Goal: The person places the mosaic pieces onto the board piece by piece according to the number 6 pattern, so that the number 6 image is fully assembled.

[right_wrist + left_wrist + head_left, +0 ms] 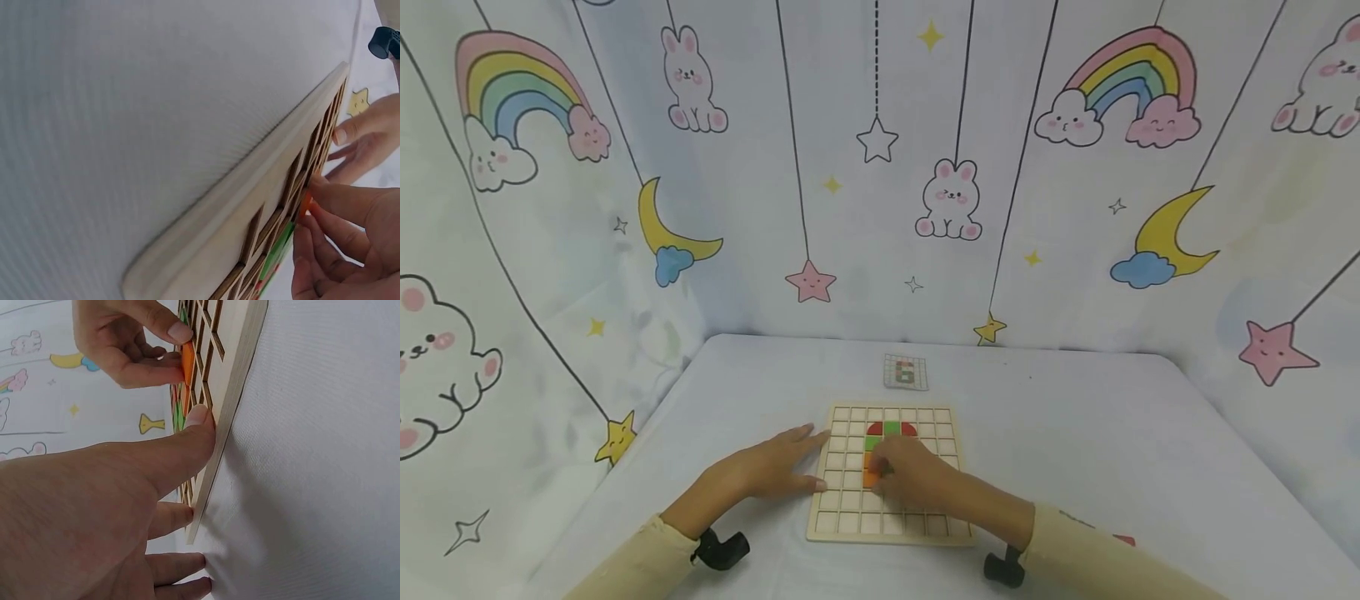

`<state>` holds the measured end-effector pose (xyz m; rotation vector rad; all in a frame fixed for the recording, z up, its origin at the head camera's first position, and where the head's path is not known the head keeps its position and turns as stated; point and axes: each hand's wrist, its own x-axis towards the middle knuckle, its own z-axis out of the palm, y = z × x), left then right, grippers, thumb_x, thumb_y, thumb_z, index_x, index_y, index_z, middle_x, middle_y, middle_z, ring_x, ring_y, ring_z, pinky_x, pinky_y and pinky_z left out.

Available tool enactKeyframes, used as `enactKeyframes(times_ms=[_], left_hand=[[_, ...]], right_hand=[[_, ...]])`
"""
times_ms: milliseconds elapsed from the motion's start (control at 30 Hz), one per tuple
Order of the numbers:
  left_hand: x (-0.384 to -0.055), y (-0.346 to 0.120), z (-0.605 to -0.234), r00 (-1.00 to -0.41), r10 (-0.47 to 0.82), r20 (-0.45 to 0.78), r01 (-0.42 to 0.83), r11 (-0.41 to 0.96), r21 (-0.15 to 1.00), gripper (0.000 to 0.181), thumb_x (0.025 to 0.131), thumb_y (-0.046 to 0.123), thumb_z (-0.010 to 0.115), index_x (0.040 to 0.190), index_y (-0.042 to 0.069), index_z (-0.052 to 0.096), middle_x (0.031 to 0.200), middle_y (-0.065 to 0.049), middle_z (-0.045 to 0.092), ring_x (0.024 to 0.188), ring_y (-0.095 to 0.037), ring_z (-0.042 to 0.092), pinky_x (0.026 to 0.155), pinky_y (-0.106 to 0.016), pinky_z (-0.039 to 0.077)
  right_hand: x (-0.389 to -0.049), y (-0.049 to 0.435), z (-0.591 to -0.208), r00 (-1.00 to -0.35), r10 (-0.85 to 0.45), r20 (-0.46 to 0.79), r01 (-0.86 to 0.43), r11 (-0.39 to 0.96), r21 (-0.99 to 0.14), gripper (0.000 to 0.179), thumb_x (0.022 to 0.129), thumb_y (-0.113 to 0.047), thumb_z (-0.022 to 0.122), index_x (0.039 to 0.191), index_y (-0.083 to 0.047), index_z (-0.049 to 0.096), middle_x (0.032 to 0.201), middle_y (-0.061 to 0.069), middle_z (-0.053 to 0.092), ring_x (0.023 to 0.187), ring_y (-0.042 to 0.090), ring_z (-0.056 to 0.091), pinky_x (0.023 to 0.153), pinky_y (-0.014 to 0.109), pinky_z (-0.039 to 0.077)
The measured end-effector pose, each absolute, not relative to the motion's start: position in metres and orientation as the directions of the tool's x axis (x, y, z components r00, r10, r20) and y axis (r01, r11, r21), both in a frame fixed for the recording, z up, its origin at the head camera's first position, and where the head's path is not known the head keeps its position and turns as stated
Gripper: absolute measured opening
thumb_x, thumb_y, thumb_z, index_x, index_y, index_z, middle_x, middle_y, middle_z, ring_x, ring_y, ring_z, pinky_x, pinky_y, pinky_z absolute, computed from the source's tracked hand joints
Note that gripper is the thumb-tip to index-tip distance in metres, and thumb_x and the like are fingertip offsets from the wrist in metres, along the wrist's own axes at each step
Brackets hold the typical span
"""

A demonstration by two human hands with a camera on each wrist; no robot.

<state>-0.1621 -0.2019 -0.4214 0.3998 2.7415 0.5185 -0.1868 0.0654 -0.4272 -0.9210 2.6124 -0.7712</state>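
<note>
A square wooden grid board [891, 539] lies on the white table. In its upper middle cells sit a green tile [891, 427] and red rounded tiles [909, 430], with orange tiles [868, 480] lower on the left. My right hand [917, 475] is over the board and pinches an orange tile [187, 361] between thumb and index finger, at the grid surface. My left hand [775, 464] touches the board's left edge, fingers spread and mostly straight; its thumb [199, 415] rests on the rim. The right hand hides some cells in the head view.
Behind the board lies a small card [906, 372] with a coloured grid pattern. A red piece [1124, 540] shows partly beside the right sleeve. A cloth backdrop [895, 308] with cartoon drawings stands around the table.
</note>
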Motion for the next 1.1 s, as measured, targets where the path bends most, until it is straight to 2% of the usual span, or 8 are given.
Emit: enactKeyframes(times_ms=[333,500,600,833,1000,1100], left_hand=[[-0.162,-0.199,-0.421,-0.915,0.311,-0.256,0.201,0.903,0.38,0.085,0.094,0.056,0.074,0.164,0.021,0.04,0.17,-0.019,0.033,0.156,-0.041,0.034,0.123,-0.061,0.034],[-0.162,-0.199,-0.421,-0.914,0.313,-0.257,0.201,0.901,0.383,0.086,0.095,0.056,0.074,0.164,0.02,0.04,0.17,-0.021,0.033,0.156,-0.043,0.034,0.123,-0.062,0.034],[-0.161,-0.2,-0.422,-0.914,0.309,-0.264,0.196,0.904,0.38,0.085,0.095,0.055,0.074,0.165,0.019,0.04,0.17,-0.021,0.032,0.156,-0.042,0.033,0.124,-0.061,0.033],[-0.162,-0.2,-0.421,-0.913,0.307,-0.268,0.197,0.909,0.368,0.086,0.095,0.056,0.074,0.164,0.019,0.04,0.17,-0.021,0.033,0.156,-0.041,0.034,0.124,-0.06,0.034],[-0.162,-0.2,-0.42,-0.91,0.323,-0.26,0.21,0.899,0.384,0.087,0.094,0.056,0.075,0.164,0.017,0.04,0.169,-0.023,0.033,0.155,-0.043,0.034,0.123,-0.061,0.035],[-0.162,-0.2,-0.42,-0.909,0.331,-0.255,0.216,0.895,0.391,0.087,0.094,0.055,0.075,0.164,0.016,0.041,0.169,-0.024,0.033,0.155,-0.044,0.035,0.123,-0.061,0.035]], right_hand=[[-0.185,0.07,-0.428,-0.745,-0.667,-0.018,-0.547,0.626,-0.556,0.009,0.091,-0.014,0.084,0.097,-0.018,0.078,0.097,-0.012,0.066,0.093,0.003,0.059,0.086,0.024,0.056],[-0.183,0.084,-0.431,-0.742,-0.67,0.025,-0.572,0.613,-0.545,0.009,0.095,-0.015,0.08,0.103,-0.018,0.079,0.099,-0.012,0.066,0.098,0.007,0.06,0.092,0.031,0.057],[-0.182,0.096,-0.431,-0.763,-0.646,0.034,-0.55,0.62,-0.56,0.009,0.096,-0.014,0.078,0.104,-0.017,0.078,0.1,-0.01,0.066,0.099,0.009,0.061,0.093,0.036,0.058],[-0.183,0.138,-0.428,-0.861,-0.507,-0.03,-0.382,0.685,-0.621,0.009,0.095,-0.02,0.08,0.103,-0.021,0.076,0.101,-0.009,0.066,0.097,0.012,0.06,0.089,0.038,0.056],[-0.181,0.181,-0.426,-0.895,-0.445,0.019,-0.369,0.716,-0.592,0.013,0.093,-0.024,0.082,0.105,-0.023,0.075,0.1,-0.012,0.066,0.098,0.01,0.061,0.088,0.035,0.057],[-0.176,0.208,-0.424,-0.908,-0.418,0.026,-0.355,0.737,-0.575,0.018,0.093,-0.026,0.082,0.109,-0.022,0.075,0.103,-0.011,0.068,0.101,0.011,0.063,0.092,0.039,0.059]])
